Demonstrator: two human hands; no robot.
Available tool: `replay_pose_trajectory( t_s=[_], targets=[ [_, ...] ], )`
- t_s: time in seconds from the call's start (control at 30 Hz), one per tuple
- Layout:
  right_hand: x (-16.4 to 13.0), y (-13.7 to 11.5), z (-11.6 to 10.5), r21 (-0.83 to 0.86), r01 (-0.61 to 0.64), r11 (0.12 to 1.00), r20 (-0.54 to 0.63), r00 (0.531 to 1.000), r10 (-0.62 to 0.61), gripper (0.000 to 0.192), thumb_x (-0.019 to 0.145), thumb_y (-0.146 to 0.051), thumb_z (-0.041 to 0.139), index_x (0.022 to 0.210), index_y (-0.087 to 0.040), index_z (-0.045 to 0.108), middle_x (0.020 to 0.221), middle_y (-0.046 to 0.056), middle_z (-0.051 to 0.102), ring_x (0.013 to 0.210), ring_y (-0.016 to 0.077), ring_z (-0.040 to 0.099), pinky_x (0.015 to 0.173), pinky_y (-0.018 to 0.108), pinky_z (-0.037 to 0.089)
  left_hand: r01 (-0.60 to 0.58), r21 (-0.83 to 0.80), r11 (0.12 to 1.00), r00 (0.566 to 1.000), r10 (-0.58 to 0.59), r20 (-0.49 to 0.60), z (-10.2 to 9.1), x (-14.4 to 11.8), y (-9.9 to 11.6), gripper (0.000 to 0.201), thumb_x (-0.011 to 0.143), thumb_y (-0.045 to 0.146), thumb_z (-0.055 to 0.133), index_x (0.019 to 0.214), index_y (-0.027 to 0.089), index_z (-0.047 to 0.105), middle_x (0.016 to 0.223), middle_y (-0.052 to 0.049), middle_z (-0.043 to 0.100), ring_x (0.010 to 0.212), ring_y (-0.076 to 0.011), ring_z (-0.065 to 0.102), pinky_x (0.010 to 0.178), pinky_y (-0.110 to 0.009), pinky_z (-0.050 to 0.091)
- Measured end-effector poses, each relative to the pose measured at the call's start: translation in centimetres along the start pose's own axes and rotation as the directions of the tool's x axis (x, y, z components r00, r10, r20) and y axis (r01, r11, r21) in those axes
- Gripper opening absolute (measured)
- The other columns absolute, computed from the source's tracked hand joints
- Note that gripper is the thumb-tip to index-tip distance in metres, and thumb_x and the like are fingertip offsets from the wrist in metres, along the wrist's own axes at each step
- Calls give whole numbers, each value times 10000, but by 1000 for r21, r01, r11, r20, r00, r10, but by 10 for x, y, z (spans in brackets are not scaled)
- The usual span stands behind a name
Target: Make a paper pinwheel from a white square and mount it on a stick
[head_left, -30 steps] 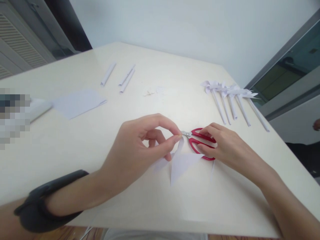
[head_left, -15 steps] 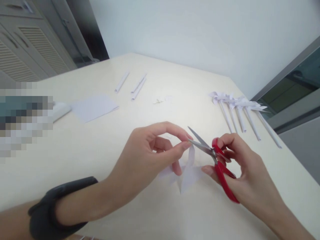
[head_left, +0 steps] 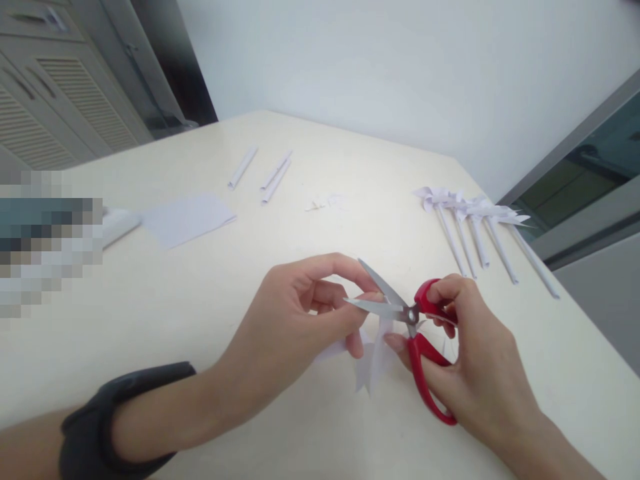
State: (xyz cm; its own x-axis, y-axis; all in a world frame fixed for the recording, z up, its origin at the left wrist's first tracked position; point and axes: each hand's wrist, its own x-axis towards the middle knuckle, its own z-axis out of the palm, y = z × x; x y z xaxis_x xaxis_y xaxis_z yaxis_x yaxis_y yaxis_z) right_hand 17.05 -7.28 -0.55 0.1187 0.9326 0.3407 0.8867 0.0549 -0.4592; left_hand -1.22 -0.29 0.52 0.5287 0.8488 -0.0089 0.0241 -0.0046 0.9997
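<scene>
Red-handled scissors (head_left: 411,315), blades parted, gripped in right hand (head_left: 485,357); left hand (head_left: 305,323) pinches white paper (head_left: 373,363) (pinwheels (head_left: 477,207) well apart, two o'clock, near table edge (head_left: 583,323)).

L hand (head_left: 300,320) & R hand (head_left: 485,353) are bare, w/ all skin showing. L arm (head_left: 210,410) has 1 big band (head_left: 87,437) nr the wrist, v. dk, abt blk. It's wide & smooth, w/ a fat, round part, & loops round the arm. R arm (head_left: 555,443) is bare too.
</scene>
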Motion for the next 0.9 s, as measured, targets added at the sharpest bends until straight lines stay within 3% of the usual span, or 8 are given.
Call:
replay_pose_trajectory(
  t_s=[0.17,0.43,0.67,0.9],
  targets=[
    [1,0,-1,-15,33,999,-12,999,-33,403,634,-345,749,836,-250,413,723,-26,573,575,140,556,473,237,465,5,10,1000,1000,-5,-2,0,0,1,141,773,110,615,808,242,652,866,31,696,478,-44,590,477,-139,426],
    [-1,-1,-3,-99,22,995,-41,999,-26,368,678,-402,712,820,-247,410,714,-23,588,549,140,560,454,234,447,14,36,999,999,-12,-42,0,-2,-2,141,781,129,609,811,256,660,827,34,700,439,-41,526,401,-150,340],
    [-4,-1,-2,-86,-5,996,-36,999,2,345,701,-416,683,842,-250,416,733,-15,583,570,146,567,474,238,446,-12,-13,1000,1000,12,-19,3,-1,1,69,789,178,621,824,226,658,787,18,687,455,-47,534,418,-155,361],
    [-4,-4,-2,-72,10,997,-42,999,-13,397,680,-407,726,832,-248,396,697,-17,584,537,142,546,461,237,443,-30,37,999,999,31,-45,1,0,0,44,789,208,635,818,216,667,783,-3,702,429,-63,529,378,-173,358]
  ],
)
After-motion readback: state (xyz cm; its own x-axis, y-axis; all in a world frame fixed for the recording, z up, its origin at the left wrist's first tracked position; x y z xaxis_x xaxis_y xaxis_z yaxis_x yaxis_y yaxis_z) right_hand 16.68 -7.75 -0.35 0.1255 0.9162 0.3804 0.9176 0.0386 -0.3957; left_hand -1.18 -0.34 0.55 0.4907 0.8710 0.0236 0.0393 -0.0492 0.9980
